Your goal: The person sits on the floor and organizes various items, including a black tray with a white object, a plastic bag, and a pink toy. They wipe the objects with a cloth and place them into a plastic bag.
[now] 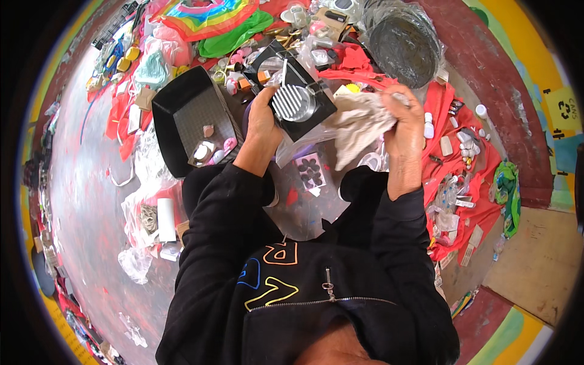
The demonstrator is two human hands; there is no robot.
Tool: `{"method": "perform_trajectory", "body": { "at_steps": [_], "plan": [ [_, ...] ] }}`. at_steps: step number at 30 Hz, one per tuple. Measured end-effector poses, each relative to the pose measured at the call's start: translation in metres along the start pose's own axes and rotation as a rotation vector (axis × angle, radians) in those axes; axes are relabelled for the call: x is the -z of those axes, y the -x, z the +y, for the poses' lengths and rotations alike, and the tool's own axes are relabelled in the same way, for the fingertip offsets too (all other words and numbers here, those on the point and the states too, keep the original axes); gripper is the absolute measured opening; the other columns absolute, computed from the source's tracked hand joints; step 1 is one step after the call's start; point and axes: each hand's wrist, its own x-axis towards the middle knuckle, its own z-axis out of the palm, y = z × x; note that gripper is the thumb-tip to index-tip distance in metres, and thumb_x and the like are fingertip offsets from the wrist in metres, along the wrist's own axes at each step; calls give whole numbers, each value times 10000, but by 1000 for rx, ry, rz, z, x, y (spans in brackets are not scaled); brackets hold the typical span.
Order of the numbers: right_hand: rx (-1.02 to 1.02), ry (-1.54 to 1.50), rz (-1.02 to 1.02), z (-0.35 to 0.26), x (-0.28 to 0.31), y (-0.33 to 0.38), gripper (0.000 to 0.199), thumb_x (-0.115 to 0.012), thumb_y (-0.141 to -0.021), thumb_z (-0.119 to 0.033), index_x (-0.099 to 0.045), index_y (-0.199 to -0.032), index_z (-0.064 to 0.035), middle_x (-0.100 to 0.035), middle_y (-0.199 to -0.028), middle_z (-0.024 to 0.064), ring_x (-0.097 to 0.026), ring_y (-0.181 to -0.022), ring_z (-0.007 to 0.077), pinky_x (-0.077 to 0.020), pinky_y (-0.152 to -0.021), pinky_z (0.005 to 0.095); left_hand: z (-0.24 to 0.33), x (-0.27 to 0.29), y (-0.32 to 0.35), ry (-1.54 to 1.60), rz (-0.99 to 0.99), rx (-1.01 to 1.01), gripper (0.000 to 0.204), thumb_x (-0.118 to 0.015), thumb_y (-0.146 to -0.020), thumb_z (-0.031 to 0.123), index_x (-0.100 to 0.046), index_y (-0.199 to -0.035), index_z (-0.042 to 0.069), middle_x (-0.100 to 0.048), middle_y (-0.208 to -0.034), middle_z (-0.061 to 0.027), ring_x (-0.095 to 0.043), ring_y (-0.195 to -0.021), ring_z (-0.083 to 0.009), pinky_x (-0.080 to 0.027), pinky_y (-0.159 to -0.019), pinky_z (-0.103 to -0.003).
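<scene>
Raised in front of me, a black square piece (315, 118) with a round, silver-striped disc is gripped at its left edge by my left hand (264, 125). My right hand (404, 131) is closed on a crumpled off-white cloth (364, 121). The cloth hangs down beside the right edge of the black piece; whether the two touch I cannot tell. Clear plastic film hangs below the black piece. Underneath, between my legs, lies a small box with dark flower shapes (310, 171).
A black tray (172, 115) with a few small items stands to my left. Clear bags (155, 164) lie past it. Red plastic sheeting (450, 201) with bottles and scraps spreads to my right. Ahead are a rainbow-striped item (207, 18) and a round black item wrapped in clear film (406, 48).
</scene>
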Motion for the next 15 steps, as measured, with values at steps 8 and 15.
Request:
{"method": "perform_trajectory", "body": {
  "at_steps": [8, 15],
  "plan": [
    [147, 194, -88, 7, -19, 7, 95, -609, -741, 17, -584, -829, -7, -599, -758, 37, -573, -676, 99, -461, -611, 223, -9, -4, 4, -159, -127, -103, 79, -533, -786, 79, -577, -815, 20, -591, -723, -28, -570, -615, -121, -468, -562, -254],
    [122, 765, -47, 18, -14, 2, 80, -637, -709, -33, -581, -763, -14, -587, -680, 23, -535, -611, 70, -431, -559, 218, 1, 4, 9, -127, -206, -13, 187, -536, -792, 177, -583, -874, 16, -617, -715, -69, -608, -602, -162, -512, -549, -281]
  ]
}}
